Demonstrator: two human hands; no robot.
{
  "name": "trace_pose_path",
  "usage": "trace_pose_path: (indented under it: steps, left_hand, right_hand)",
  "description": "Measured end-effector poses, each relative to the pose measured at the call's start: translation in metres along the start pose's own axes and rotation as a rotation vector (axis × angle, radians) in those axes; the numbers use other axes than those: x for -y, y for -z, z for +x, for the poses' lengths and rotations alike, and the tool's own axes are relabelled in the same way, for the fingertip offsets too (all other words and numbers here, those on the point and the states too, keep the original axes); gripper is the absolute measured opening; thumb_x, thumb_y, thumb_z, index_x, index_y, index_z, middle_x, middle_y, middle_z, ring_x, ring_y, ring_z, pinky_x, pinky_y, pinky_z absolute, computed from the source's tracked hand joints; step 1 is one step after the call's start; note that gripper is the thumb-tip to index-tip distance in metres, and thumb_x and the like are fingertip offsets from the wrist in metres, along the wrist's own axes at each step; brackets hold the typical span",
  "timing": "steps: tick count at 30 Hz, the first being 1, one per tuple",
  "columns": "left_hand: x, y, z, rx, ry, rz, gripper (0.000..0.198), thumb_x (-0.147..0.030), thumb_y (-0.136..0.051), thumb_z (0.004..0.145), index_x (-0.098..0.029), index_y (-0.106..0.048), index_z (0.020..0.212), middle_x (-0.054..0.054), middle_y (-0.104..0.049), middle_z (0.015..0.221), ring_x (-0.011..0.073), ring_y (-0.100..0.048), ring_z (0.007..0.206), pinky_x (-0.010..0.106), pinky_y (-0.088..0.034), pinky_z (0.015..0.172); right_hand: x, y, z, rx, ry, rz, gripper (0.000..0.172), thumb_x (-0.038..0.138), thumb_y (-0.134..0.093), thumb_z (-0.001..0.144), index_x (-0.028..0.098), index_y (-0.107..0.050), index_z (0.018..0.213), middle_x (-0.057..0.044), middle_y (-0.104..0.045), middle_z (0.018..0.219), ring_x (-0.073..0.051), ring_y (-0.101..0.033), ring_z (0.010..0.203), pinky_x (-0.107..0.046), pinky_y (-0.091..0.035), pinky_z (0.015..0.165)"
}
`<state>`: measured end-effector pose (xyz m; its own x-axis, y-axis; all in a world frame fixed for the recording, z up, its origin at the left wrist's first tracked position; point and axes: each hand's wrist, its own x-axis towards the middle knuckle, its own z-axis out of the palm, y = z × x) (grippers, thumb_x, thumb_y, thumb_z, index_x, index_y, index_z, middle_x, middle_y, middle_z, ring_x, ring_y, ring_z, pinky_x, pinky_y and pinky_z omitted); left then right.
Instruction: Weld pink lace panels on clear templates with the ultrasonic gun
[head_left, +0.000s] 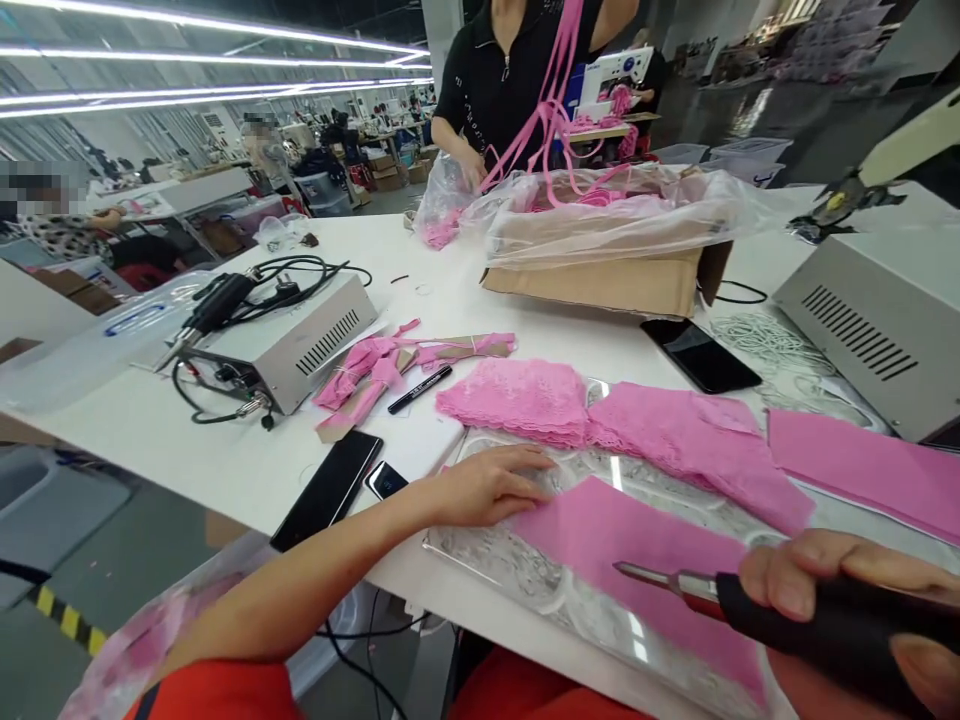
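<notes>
My left hand (pixel 491 487) lies flat, fingers stretched, on the left corner of a pink fabric sheet (pixel 637 560) that rests on a clear plate (pixel 480 548). My right hand (pixel 847 590) is wrapped around the black handle of a hot cutting pen (pixel 750 600). Its metal tip points left, just above the pink sheet. Stacks of pink lace pieces (pixel 517 398) lie beyond the plate.
A grey control box (pixel 292 345) with cables sits at the left, another (pixel 877 330) at the right. Two phones (pixel 330 488) lie near the table edge, a third (pixel 701 356) by a cardboard box (pixel 607 280). Across the table a person (pixel 510 80) handles pink straps.
</notes>
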<state>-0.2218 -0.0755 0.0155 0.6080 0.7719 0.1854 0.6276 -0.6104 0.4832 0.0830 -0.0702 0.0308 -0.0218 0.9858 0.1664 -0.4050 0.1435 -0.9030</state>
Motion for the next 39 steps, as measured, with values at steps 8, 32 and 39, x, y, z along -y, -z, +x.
trace_pose_path:
  steps: [8,32,39]
  left_hand:
    - [0.008,-0.011,-0.009,-0.048,0.0,-0.061,0.018,-0.025,-0.06,0.096,-0.019,-0.074,0.108,0.012,-0.058,0.137,0.0233,-0.044,0.138,0.04,-0.039,0.114]
    - [0.003,-0.012,-0.009,-0.083,0.048,-0.136,0.018,-0.019,-0.073,0.085,-0.019,-0.075,0.103,0.012,-0.056,0.139,0.0243,-0.049,0.134,0.037,-0.038,0.114]
    - [0.002,-0.011,-0.01,-0.093,0.048,-0.117,0.018,-0.022,-0.072,0.086,-0.021,-0.074,0.104,0.01,-0.056,0.14,0.0235,-0.048,0.135,0.038,-0.039,0.113]
  right_hand:
    - [-0.012,-0.069,0.003,0.196,0.056,0.033,0.017,0.036,-0.071,0.079,0.025,-0.066,0.09,-0.002,-0.056,0.079,-0.015,-0.057,0.061,-0.034,-0.055,0.057]
    - [-0.031,-0.091,0.003,0.322,0.153,-0.051,0.012,0.034,-0.062,0.088,0.026,-0.058,0.097,-0.002,-0.059,0.075,-0.018,-0.058,0.062,-0.034,-0.052,0.058]
    - [-0.03,-0.093,0.004,0.346,0.157,-0.042,0.013,0.034,-0.063,0.087,0.023,-0.056,0.09,0.0,-0.055,0.081,-0.012,-0.058,0.062,-0.03,-0.054,0.059]
